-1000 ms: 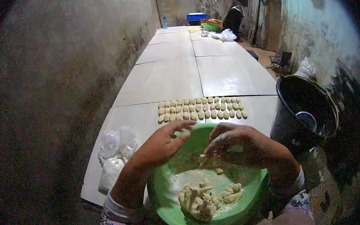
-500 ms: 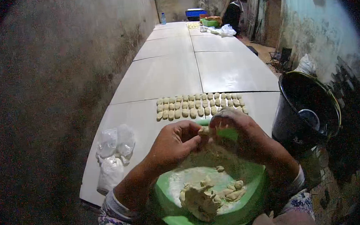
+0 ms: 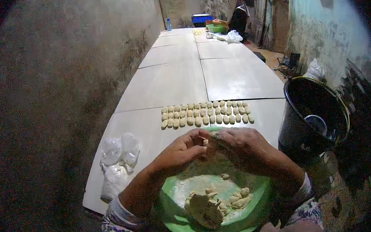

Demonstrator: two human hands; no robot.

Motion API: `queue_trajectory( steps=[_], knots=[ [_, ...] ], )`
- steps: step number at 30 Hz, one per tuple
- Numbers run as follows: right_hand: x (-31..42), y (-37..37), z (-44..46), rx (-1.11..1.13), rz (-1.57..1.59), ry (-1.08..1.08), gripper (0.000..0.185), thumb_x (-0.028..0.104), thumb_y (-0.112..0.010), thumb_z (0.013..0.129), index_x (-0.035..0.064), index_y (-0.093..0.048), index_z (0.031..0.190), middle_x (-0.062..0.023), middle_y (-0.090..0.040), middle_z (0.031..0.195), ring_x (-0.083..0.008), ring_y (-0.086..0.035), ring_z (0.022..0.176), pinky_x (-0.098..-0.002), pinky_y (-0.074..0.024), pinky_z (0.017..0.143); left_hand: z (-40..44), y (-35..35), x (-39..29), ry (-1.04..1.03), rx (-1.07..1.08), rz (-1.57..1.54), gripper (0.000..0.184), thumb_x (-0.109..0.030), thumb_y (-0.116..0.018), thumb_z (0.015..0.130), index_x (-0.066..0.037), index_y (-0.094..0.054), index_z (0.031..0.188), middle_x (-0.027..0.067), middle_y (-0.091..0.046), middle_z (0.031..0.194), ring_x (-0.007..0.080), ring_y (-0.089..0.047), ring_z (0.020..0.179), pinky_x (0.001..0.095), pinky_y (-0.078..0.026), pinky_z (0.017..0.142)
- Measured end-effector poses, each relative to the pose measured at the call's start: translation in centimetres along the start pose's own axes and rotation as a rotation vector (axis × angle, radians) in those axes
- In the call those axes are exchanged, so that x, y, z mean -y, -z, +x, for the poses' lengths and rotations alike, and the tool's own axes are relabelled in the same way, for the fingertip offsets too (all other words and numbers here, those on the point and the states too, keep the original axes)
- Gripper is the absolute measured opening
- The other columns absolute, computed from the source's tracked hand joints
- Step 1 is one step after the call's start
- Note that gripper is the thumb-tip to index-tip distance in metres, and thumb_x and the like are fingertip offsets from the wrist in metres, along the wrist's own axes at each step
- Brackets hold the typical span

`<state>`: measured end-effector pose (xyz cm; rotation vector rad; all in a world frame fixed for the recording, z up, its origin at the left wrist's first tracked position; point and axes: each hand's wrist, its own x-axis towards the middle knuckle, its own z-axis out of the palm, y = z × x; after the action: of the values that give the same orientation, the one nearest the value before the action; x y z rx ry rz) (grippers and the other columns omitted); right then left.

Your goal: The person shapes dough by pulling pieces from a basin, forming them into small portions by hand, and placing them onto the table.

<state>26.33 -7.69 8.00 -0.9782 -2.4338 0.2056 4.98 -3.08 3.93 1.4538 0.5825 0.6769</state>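
Observation:
Both hands meet above the far part of a green basin (image 3: 177,228). My left hand (image 3: 186,148) pinches a small dough piece (image 3: 205,142) between thumb and fingers. Against it, my floury right hand (image 3: 240,144) curls over the same piece, its fingertips partly hidden. Inside the basin lie a large torn dough lump (image 3: 204,210), several smaller dough bits (image 3: 240,197) and loose flour (image 3: 182,190). Just beyond the rim, small oval dough pieces (image 3: 197,113) stand in three rows on the white table (image 3: 165,85).
Clear plastic bags with white powder (image 3: 115,178) lie at the left table edge. A large black bucket (image 3: 288,125) stands at the right. At the far end are a blue crate (image 3: 202,19), a bottle (image 3: 168,24), white plastic bags (image 3: 233,37) and a person in dark clothing (image 3: 239,20).
My hands were apart over the basin; they have come together around a small dough piece. My right hand has moved up and inward, closing over it.

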Motion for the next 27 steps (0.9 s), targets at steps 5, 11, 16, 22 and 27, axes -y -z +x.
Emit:
queue_trajectory(
  steps=[5, 11, 16, 22, 27],
  knots=[
    [-1.7, -1.3, -0.1, -0.025, 0.233, -0.097, 0.029, 0.000, -0.057, 0.074, 0.0044, -0.051, 0.102, -0.0138, -0.056, 0.084, -0.0340, -0.059, 0.077, -0.0414, -0.0484, 0.067, -0.4, -2.0, -0.4, -0.210, 0.023, 0.137, 0.032, -0.023, -0.046, 0.095, -0.001, -0.047, 0.120, 0.0082, -0.054, 0.112, 0.0137, -0.051, 0.098, 0.0311, -0.043, 0.086],
    [-0.5, 0.0, 0.3, 0.042, 0.218, -0.044, 0.028, -0.001, -0.059, 0.075, 0.0049, -0.053, 0.102, -0.0148, -0.053, 0.091, -0.0327, -0.058, 0.081, -0.0367, -0.0481, 0.070, -0.1, -0.6, 0.7, 0.053, 0.085, 0.364, 0.028, -0.017, -0.050, 0.094, 0.000, -0.049, 0.116, 0.0117, -0.057, 0.108, 0.0163, -0.055, 0.096, 0.0299, -0.044, 0.087],
    [-1.2, -0.2, 0.3, 0.091, 0.364, 0.008, 0.025, 0.001, -0.060, 0.078, 0.0050, -0.053, 0.102, -0.0136, -0.051, 0.093, -0.0290, -0.055, 0.083, -0.0337, -0.0462, 0.072, 0.0, -0.7, 1.9, -0.063, 0.098, 0.155, 0.029, -0.008, -0.052, 0.090, 0.000, -0.049, 0.117, 0.0097, -0.057, 0.109, 0.0154, -0.054, 0.098, 0.0296, -0.044, 0.089],
    [0.8, 0.5, 0.6, 0.049, 0.883, -0.451, 0.034, 0.013, -0.064, 0.080, 0.0064, -0.051, 0.111, -0.0160, -0.053, 0.099, -0.0319, -0.060, 0.085, -0.0361, -0.0489, 0.074, -0.5, -1.0, -0.5, 0.033, 0.104, 0.091, 0.030, -0.018, -0.050, 0.094, 0.000, -0.048, 0.118, 0.0055, -0.057, 0.104, 0.0114, -0.054, 0.094, 0.0276, -0.045, 0.084],
    [-1.1, -0.6, 0.3, 0.094, 0.140, 0.016, 0.040, 0.013, -0.062, 0.079, 0.0070, -0.049, 0.116, -0.0164, -0.054, 0.104, -0.0355, -0.059, 0.091, -0.0391, -0.0494, 0.079, -0.2, -1.2, 0.6, -0.006, 0.094, 0.123, 0.029, -0.024, -0.044, 0.097, -0.001, -0.051, 0.114, 0.0061, -0.059, 0.099, 0.0106, -0.053, 0.089, 0.0263, -0.044, 0.081]
  ],
)
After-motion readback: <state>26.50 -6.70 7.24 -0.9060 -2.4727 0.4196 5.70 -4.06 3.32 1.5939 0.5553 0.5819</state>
